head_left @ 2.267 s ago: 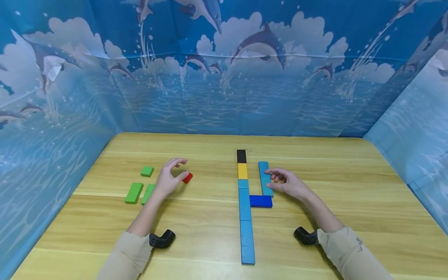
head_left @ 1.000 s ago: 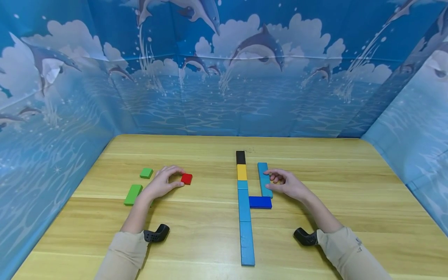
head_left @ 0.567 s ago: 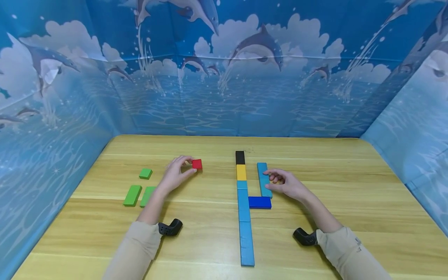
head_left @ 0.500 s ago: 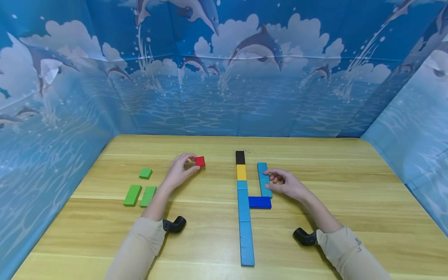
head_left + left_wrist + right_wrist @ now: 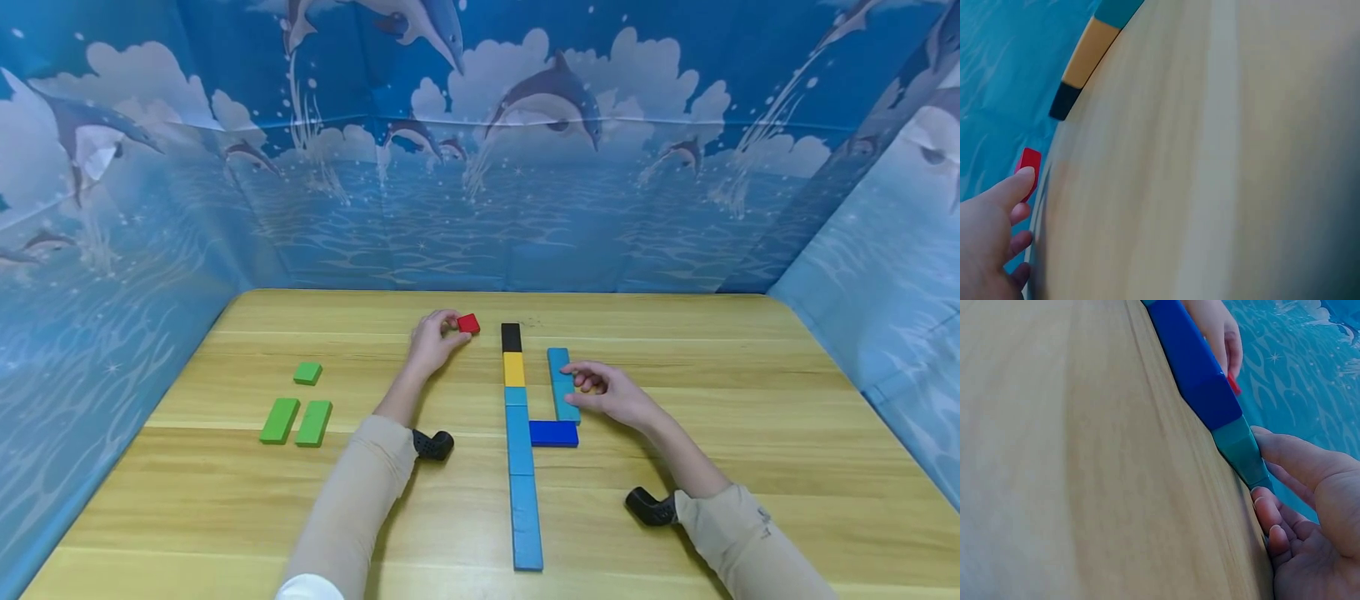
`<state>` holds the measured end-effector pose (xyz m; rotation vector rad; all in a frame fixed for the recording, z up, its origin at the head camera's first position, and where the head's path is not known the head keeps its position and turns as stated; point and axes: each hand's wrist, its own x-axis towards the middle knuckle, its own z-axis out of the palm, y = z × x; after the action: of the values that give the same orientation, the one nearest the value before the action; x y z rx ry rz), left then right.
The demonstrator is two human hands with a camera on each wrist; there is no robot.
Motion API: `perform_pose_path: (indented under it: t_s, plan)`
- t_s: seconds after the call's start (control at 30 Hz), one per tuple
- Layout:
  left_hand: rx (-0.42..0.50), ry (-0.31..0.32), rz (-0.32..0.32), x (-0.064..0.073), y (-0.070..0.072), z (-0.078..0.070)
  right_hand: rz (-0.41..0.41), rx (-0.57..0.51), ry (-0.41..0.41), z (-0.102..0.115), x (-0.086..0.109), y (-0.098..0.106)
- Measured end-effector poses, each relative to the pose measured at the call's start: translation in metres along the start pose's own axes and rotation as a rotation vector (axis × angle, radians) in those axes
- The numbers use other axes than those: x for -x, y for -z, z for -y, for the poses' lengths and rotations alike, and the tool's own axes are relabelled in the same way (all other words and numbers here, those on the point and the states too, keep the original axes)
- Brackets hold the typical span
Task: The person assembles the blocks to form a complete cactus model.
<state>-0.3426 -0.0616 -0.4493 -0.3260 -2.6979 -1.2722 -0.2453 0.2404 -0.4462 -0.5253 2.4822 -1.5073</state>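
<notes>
My left hand [image 5: 433,343] pinches a small red square block [image 5: 468,323] between thumb and fingers, just left of the column's far end. In the left wrist view the thumb lies across the red block [image 5: 1030,161]. That column runs black block [image 5: 511,337], yellow block [image 5: 513,369], then several light blue blocks [image 5: 519,442] toward me. A dark blue block [image 5: 554,433] juts right from it. My right hand [image 5: 615,396] is beside the short light blue row [image 5: 561,375], fingers loosely bent, thumb and index fingertips right at its edge; in the right wrist view the thumb overlaps the teal block [image 5: 1239,445].
Three green blocks lie at the left of the wooden table [image 5: 225,500]: a small square block [image 5: 307,373] and two oblong blocks, an outer block [image 5: 280,421] and an inner block [image 5: 313,423]. A dolphin-print curtain [image 5: 480,208] encloses the back and sides.
My left hand has taken hold of the red block and carried it right and away from me, close to the black block. The right hand has stayed in place.
</notes>
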Motion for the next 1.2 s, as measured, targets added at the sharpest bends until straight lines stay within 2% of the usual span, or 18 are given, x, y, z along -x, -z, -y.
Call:
perform_pose_path:
  t_s: [0.3, 0.57, 0.83, 1.0, 1.2]
  plan:
    - [-0.084, 0.031, -0.04, -0.013, -0.021, -0.011, 0.001, -0.003, -0.002, -0.003, -0.001, 0.0]
    - [-0.147, 0.033, -0.042, -0.018, -0.028, -0.018, -0.002, 0.002, 0.006, -0.003, -0.001, 0.0]
    - [-0.204, 0.063, -0.031, -0.021, -0.035, -0.026, -0.002, 0.006, 0.014, -0.002, 0.0, -0.001]
    - [-0.2, 0.046, -0.037, -0.022, -0.04, -0.027, -0.001, 0.007, 0.014, -0.003, -0.001, -0.001]
    - [-0.118, -0.014, -0.027, -0.019, -0.041, -0.024, 0.003, 0.005, 0.014, -0.004, -0.001, -0.001]
